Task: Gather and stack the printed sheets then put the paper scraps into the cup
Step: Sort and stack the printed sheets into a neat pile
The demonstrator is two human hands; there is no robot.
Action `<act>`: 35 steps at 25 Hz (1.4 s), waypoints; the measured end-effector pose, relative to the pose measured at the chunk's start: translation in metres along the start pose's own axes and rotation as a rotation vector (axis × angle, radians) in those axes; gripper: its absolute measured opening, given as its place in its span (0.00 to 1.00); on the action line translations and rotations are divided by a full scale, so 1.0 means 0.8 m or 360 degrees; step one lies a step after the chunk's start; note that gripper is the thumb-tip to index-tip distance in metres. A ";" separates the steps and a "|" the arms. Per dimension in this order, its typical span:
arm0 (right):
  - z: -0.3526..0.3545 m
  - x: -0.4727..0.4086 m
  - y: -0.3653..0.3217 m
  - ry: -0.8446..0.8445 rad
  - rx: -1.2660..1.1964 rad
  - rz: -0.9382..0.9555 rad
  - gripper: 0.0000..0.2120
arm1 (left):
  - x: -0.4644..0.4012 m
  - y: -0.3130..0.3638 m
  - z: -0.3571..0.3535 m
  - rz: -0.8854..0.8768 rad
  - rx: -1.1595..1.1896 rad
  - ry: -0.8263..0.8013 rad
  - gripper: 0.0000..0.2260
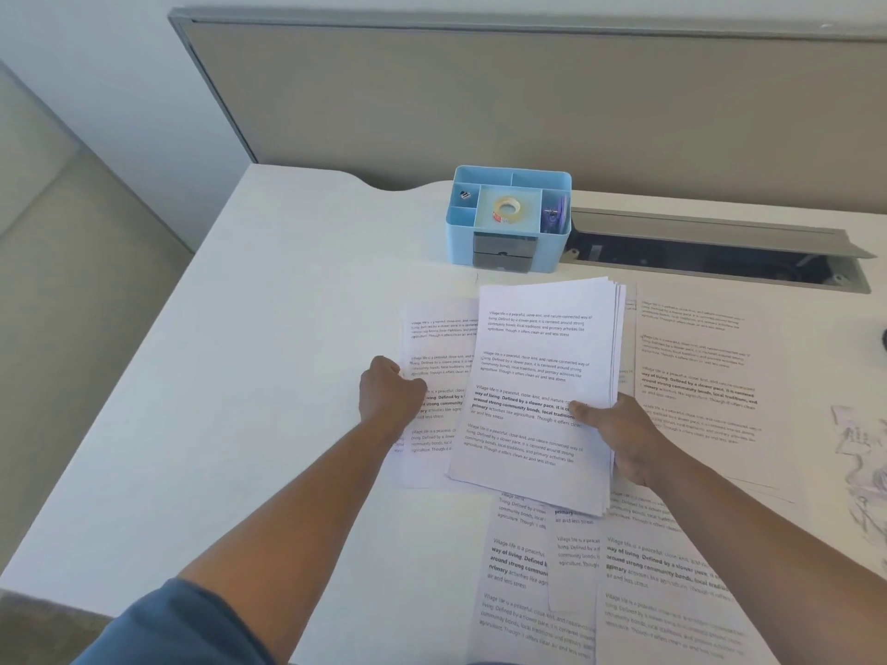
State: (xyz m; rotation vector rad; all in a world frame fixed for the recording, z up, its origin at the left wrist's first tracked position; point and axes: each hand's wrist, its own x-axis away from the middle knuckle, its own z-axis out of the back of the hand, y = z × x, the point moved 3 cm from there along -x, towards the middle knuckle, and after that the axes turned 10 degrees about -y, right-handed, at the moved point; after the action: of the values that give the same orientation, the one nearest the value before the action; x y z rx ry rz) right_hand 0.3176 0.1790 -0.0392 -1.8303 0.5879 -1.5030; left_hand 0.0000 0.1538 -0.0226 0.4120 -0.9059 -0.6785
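My right hand [619,436] grips a stack of several printed sheets [537,367] by its right edge, thumb on top, holding it just above the white desk [297,328]. My left hand [391,391] pinches the left edge of a single printed sheet [434,348] that lies partly under the stack. More printed sheets lie loose on the desk: one at the right [705,376] and several overlapping near the front [600,578]. Crumpled paper scraps [864,472] sit at the far right edge. No cup is in view.
A light blue desk organiser [509,218] with a roll of tape [507,208] stands behind the sheets. To its right is an open cable tray [710,254] in the desk. A grey partition [480,98] runs along the back.
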 end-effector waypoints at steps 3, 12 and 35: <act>-0.004 0.000 0.004 0.0018 0.0019 0.0004 0.10 | -0.002 0.002 0.001 0.0084 0.0174 -0.0038 0.12; -0.002 -0.002 0.006 0.0034 0.0075 0.0008 0.12 | -0.011 -0.009 -0.014 0.0127 0.0482 -0.0051 0.19; 0.001 -0.004 0.009 0.0051 0.0078 -0.0009 0.14 | 0.004 0.013 -0.011 0.0068 0.0418 -0.0146 0.10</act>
State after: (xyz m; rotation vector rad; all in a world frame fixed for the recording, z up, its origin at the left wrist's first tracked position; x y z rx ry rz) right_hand 0.3183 0.1766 -0.0472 -1.7750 0.5570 -1.5398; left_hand 0.0120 0.1595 -0.0197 0.5970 -1.0929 -0.5442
